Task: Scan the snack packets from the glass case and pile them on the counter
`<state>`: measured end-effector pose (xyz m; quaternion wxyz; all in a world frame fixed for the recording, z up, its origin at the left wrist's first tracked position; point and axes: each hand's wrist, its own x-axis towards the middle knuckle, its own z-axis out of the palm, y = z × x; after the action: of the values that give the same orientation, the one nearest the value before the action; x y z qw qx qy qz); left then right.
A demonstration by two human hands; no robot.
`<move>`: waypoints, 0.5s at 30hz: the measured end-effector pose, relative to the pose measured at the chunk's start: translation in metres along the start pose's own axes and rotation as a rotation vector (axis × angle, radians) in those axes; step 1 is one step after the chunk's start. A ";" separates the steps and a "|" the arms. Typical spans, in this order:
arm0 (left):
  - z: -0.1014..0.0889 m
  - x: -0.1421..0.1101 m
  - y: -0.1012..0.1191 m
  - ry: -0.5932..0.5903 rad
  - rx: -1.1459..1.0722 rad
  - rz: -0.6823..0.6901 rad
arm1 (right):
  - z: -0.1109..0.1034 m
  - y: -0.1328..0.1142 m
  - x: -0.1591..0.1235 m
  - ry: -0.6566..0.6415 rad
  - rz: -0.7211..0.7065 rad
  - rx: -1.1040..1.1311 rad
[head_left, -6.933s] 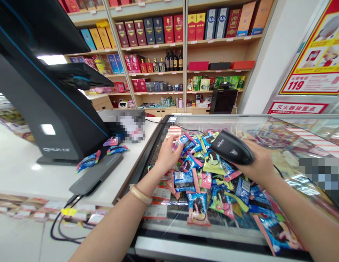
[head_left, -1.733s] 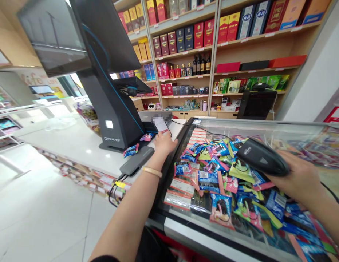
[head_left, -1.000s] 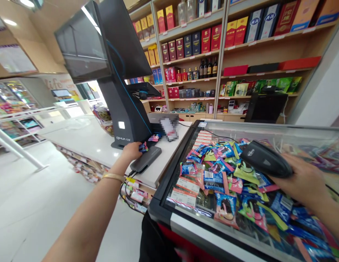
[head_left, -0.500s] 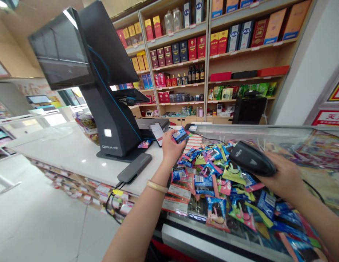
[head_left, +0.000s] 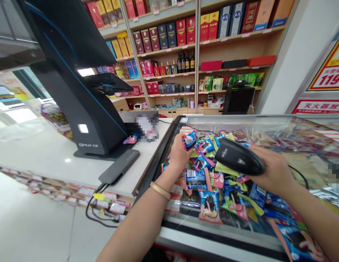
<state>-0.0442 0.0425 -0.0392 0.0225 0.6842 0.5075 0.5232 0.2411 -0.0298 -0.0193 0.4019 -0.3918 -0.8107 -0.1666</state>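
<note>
My left hand [head_left: 180,151] is closed on a small blue snack packet [head_left: 190,140], whose barcode faces up and to the right. It is above the left edge of the packet pile. In my right hand [head_left: 275,169] is a black barcode scanner [head_left: 239,157], its head pointing left toward the held packet with a small gap between. Beneath both hands, a pile of blue, pink and green snack packets [head_left: 196,178] lies on the glass top of a freezer or display case [head_left: 182,218]. The scanner hides part of the pile.
To the left stands a white counter [head_left: 142,171] with a dark checkout terminal [head_left: 76,109], a grey flat device with cables [head_left: 119,166] and one pink-blue packet [head_left: 130,139] by the terminal base. A blurred-out item [head_left: 148,127] lies behind. Shelves of boxes [head_left: 166,34] line the back.
My left hand touched a phone on the counter, picked up a packet beside the terminal, and carried it right, over the pile by the scanner. My right hand has kept hold of the scanner.
</note>
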 end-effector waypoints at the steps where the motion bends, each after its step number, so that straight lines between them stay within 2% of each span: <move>1: 0.000 0.000 0.001 0.000 0.000 0.004 | 0.000 -0.001 0.000 -0.005 0.006 -0.003; 7: -0.003 -0.001 0.008 -0.010 -0.012 0.030 | -0.003 -0.006 0.006 -0.011 -0.042 0.024; 15: -0.001 -0.004 0.008 -0.020 -0.002 0.034 | -0.004 -0.011 0.009 -0.037 -0.015 0.042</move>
<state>-0.0396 0.0352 -0.0367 0.0192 0.6980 0.4949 0.5173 0.2313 -0.0347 -0.0087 0.3938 -0.3801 -0.8242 -0.1452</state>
